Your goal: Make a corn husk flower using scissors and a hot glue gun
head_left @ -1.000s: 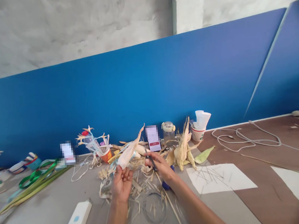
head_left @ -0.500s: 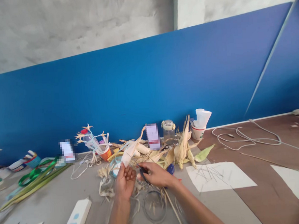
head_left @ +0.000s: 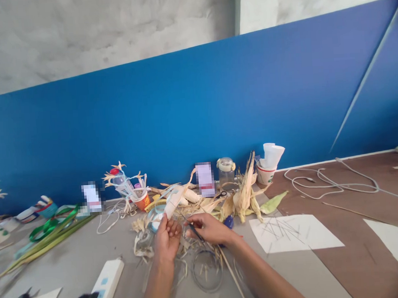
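Note:
My left hand (head_left: pixel 166 239) is closed on the lower end of a pale dried corn husk (head_left: pixel 174 201) that points up and to the right. My right hand (head_left: pixel 208 229) is closed on small dark scissors (head_left: pixel 191 229), whose blades point left toward the base of the husk, close to my left fingers. Both hands hover low over a litter of husk scraps (head_left: pixel 179 262) on the grey table. A clear ring-shaped lid (head_left: pixel 207 271) lies just below my right hand.
A heap of corn husks (head_left: pixel 245 195), a glass jar (head_left: pixel 226 170) and a paper cup (head_left: pixel 266 172) stand against the blue partition. A white power strip (head_left: pixel 102 287) lies lower left, green ribbon (head_left: pixel 48 225) at left, white paper with thin sticks (head_left: pixel 292 233) and a white cable (head_left: pixel 329 183) at right.
My right hand came down and left with the scissors, from beside the husk's tip to its base near my left fingers. The husk now sits lower.

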`<state>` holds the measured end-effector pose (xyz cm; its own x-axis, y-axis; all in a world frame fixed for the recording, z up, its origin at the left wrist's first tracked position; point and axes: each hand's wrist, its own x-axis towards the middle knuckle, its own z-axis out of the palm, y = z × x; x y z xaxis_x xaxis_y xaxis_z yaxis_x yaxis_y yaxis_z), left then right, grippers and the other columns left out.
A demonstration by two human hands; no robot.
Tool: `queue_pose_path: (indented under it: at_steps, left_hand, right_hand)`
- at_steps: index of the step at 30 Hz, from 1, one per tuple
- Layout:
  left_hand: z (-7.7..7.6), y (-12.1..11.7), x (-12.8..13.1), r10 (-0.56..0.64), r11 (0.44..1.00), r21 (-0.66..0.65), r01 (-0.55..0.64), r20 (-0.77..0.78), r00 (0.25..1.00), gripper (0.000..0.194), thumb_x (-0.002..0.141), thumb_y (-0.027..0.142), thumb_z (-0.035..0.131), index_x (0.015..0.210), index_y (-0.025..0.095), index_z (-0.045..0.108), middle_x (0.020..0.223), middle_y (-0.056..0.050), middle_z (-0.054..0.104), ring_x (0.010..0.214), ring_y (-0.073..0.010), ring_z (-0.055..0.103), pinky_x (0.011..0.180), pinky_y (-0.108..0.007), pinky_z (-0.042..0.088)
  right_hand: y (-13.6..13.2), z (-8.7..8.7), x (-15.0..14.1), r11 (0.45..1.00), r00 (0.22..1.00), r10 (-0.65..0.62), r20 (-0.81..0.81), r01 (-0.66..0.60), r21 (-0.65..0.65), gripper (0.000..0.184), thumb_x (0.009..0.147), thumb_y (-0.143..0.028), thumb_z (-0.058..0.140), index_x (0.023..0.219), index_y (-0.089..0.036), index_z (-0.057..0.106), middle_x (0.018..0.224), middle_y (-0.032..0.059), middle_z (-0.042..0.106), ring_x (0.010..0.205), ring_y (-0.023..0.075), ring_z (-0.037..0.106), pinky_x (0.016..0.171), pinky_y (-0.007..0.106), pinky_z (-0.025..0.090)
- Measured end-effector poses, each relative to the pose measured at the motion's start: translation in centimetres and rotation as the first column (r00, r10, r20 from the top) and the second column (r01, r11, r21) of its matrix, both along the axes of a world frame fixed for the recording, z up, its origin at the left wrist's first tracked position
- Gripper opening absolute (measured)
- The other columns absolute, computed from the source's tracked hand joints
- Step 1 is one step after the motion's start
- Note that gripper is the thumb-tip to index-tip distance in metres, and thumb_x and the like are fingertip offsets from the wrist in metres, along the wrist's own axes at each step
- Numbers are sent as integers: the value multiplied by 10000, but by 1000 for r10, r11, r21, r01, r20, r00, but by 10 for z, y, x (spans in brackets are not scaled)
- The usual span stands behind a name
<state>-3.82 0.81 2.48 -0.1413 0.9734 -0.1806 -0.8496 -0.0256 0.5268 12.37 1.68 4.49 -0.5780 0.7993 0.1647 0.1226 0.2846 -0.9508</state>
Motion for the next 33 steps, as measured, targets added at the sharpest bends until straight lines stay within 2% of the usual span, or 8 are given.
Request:
queue_pose_path:
  at_steps: [7,14,18,25,33]
  left_hand:
    - [7,-1,-1,19,998,-63,-20,-22,1000,234,795,166,576,636,167,404,420,109,256,310,-31,259,358,-182,234]
    - [8,-1,1,62,993,-94,-75,-131,989,298,706,227,677,621,173,397,406,123,285,300,-22,248,347,-179,219]
    - [8,-1,1,52,990,-123,-74,-177,983,321,676,243,692,608,179,385,394,129,276,294,-22,241,345,-179,219]
    - [9,-1,-1,2,987,-160,-35,-201,980,320,672,229,683,596,181,376,388,132,258,286,-19,234,340,-180,214]
    - [8,0,-3,-6,986,-167,-30,-208,978,317,636,208,690,604,183,375,382,135,257,285,-14,226,336,-163,187]
  right_hand:
    - [4,-1,7,993,997,68,-27,-71,-97,258,652,-310,659,860,-159,681,492,-59,459,459,80,364,465,202,298]
    - [8,3,21,977,988,153,20,-149,-151,315,650,-336,667,902,-148,679,506,-42,532,467,91,429,486,207,346]
    - [9,7,28,976,983,173,55,-164,-140,278,659,-315,648,883,-155,685,505,-41,537,475,94,436,488,201,339]
    - [8,11,34,950,977,213,12,-205,-235,304,653,-300,638,913,-151,684,508,-44,530,488,95,438,495,200,338]
    - [7,15,42,937,968,249,42,-230,-263,279,662,-327,631,867,-142,670,511,-44,508,481,88,410,484,197,316]
